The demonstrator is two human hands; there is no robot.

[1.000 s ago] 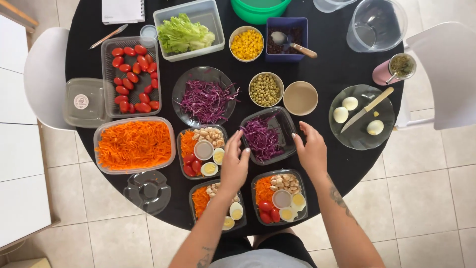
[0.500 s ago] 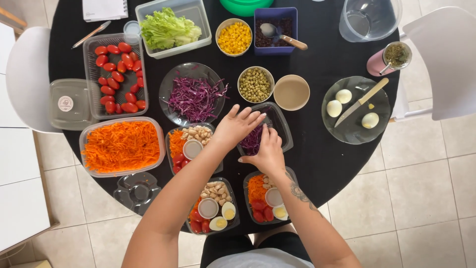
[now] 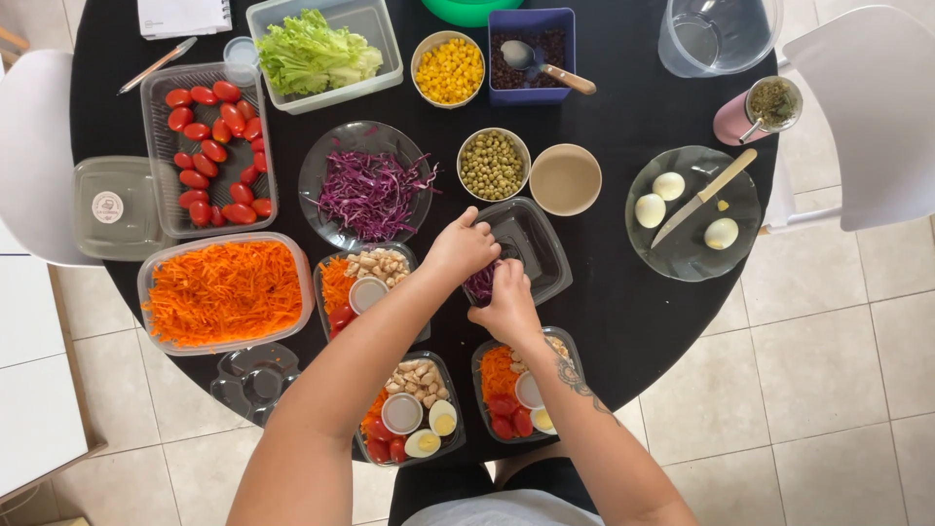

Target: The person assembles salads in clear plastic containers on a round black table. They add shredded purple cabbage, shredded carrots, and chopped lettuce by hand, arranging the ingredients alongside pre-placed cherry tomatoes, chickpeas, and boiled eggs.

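Grated carrot tub at table's left edge, meal tray just right of it, little room btwn. Left hand curled, fingertips bunched over clear tray; right hand pinching purple cabbage at tray's near-left corner. Bare black tabletop right of tray, egg plate w/ 3 eggs near right edge.

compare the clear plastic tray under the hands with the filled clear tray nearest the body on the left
The clear plastic tray under the hands holds only a little shredded purple cabbage, while the filled clear tray nearest the body carries carrot, tomatoes, egg halves, pale pieces and a small cup. Both the left hand and the right hand are at the first tray; the second is untouched. Both are clear and sit on the black round table.
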